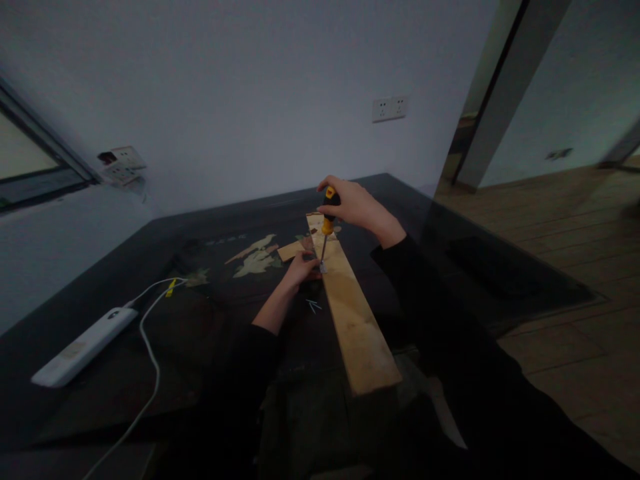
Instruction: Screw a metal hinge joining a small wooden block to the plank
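We can read no text, brand or number here. The white power strip (83,347) carries a pale patch like a label, but it is too blurred. Any marking on the screwdriver (327,215) is too small to tell.

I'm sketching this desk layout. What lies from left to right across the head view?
White power strip → yellow cable tip → left hand → right hand, gripping the screwdriver.

Dark table (210,373) with a long wooden plank (357,327), a white power strip (83,347) and loose screws (313,306)
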The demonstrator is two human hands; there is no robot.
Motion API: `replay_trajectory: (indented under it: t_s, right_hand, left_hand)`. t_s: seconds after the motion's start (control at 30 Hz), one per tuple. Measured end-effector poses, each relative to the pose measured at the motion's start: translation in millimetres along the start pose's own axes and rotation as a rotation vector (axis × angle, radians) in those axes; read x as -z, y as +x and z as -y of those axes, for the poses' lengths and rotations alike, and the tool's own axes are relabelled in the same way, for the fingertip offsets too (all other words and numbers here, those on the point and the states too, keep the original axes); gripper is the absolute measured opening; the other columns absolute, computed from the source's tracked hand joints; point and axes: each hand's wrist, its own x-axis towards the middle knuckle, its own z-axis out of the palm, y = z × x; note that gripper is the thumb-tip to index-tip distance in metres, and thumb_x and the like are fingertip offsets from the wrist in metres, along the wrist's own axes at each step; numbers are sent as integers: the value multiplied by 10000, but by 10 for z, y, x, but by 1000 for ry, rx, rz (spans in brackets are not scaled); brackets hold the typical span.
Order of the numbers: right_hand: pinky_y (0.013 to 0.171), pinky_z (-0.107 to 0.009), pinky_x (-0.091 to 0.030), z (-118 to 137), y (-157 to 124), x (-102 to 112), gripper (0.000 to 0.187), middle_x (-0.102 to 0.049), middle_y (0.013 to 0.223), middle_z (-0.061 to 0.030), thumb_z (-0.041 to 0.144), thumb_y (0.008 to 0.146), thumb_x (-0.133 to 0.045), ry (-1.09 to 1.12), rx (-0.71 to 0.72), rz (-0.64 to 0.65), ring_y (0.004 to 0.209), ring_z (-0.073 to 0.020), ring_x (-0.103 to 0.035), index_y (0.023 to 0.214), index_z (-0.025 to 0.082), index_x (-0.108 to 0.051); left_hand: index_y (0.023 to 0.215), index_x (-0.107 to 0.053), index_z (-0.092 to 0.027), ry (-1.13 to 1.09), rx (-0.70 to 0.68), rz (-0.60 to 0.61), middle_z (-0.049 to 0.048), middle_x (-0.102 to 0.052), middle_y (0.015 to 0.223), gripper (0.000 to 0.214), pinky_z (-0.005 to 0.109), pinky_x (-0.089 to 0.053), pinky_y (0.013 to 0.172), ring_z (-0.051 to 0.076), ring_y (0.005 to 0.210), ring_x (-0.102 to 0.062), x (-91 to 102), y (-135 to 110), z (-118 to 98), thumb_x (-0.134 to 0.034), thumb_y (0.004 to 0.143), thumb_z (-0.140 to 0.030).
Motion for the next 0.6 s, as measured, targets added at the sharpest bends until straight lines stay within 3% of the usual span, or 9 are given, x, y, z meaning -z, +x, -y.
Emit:
replay_trajectory:
  t_s: [0.27, 0.43, 0.6]
  right_hand:
    - [637, -274, -428, -31, -6, 22, 462, -643, 1038, -43, 221, 786, -632, 116, -14, 116, 645, -119, -580, 1226, 238, -492]
    - [681, -299, -419, 28, -27, 15, 358, -662, 1008, -63, 290, 779, -676, -51, -12, 18, 792, -187, -605, 1110, 218, -560]
    - [698, -326, -412, 67, -24, -23, 416, -668, 973, -93, 437, 770, -698, -185, -56, -28, 857, -238, -604, 1097, 219, -565]
  left_hand:
    - [1186, -440, -181, 42, 18, 2, 10, -642, 731, 432, 258, -547, 603, 109, 532, -619, -17, -32, -26, -637, 804, -150]
    - [1182, -449, -176, 36, 14, 10, 19, -641, 738, 426, 281, -556, 612, 127, 544, -630, -4, -19, -12, -634, 799, -143]
    - [1165, -447, -182, 27, 10, 26, 20, -648, 772, 401, 271, -556, 614, 122, 556, -643, 7, 4, 10, -628, 808, -159]
